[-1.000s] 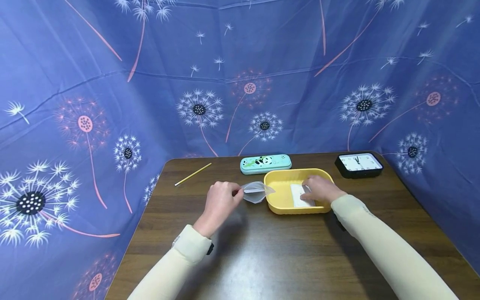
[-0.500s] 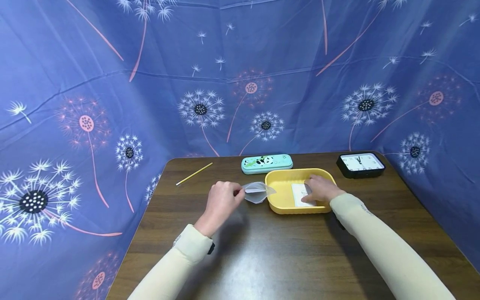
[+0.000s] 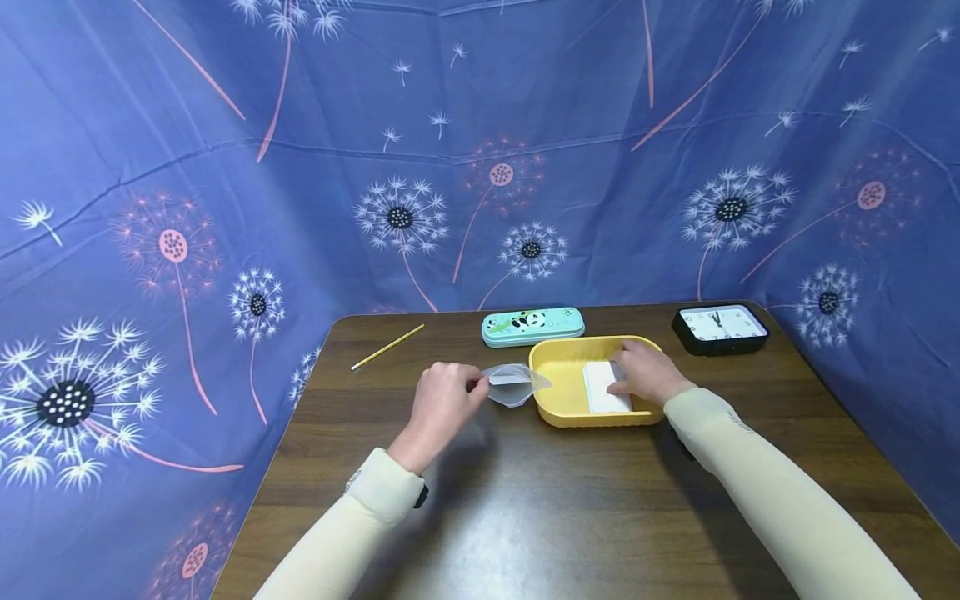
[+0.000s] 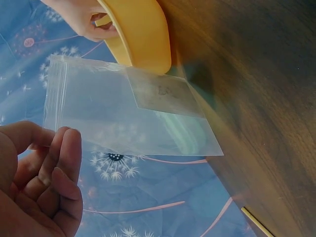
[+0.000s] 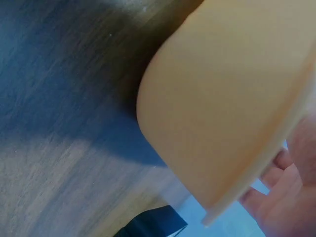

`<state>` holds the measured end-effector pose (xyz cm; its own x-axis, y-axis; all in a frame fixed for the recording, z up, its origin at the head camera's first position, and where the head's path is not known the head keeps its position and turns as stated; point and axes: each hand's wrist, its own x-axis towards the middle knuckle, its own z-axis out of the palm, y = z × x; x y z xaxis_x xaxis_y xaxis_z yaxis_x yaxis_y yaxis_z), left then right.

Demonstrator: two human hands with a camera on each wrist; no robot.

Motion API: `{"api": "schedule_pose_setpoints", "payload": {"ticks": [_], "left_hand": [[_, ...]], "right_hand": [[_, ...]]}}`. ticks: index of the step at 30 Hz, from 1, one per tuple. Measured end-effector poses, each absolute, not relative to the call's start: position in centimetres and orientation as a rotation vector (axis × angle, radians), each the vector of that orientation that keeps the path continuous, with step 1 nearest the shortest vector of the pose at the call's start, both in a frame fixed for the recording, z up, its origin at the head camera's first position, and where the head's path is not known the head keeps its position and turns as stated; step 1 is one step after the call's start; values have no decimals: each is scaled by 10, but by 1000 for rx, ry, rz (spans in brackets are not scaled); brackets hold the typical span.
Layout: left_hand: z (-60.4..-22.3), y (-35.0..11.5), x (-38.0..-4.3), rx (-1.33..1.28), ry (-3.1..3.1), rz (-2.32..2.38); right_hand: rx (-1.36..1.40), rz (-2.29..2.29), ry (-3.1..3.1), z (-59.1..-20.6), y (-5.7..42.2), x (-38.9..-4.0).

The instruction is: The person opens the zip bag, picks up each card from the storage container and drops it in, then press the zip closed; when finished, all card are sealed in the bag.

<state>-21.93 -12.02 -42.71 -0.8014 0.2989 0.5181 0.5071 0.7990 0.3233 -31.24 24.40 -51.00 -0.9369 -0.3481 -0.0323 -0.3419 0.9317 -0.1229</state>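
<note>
Fabric (image 3: 592,200), blue and printed with dandelions, is hung around the workplace. In front of it is placed a brown table (image 3: 555,517), and on this a yellow tray (image 3: 600,420) is set. Just behind the tray a mint pencil case (image 3: 533,327) is laid, and farther right is placed a black clock (image 3: 720,327).

By the left hand (image 3: 442,404) a clear bag (image 4: 113,108) is pinched near its zip strip and is kept above the table, its far end reaching over the tray's left rim in the head view. The right hand (image 3: 648,371) is lowered into the tray, with the thumb laid at the white cards (image 3: 603,390); because the fingers are mostly hidden, it cannot be told surely whether a card is gripped. Inside the bag a smaller slip (image 4: 168,96) is seen. Smallest, a yellow pencil (image 3: 388,347) is left at the far left.

The bag is judged very light, limp and rather slippery, so it is best taken by the firmer zip edge. The cards are judged thin and light, easily bent; they should be held by the edges, with soft pressure.
</note>
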Motion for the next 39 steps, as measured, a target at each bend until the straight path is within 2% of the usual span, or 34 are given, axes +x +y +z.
{"api": "schedule_pose_setpoints", "payload": {"ticks": [25,39], "left_hand": [[-426,-121,-219,-589,-2566,-644],[-427,-121,-218,-604,-2538,-651]], "right_hand": [[-654,-230,3043,-456,250,-292],[-692,-410,2995,-442,236,-284]]}}
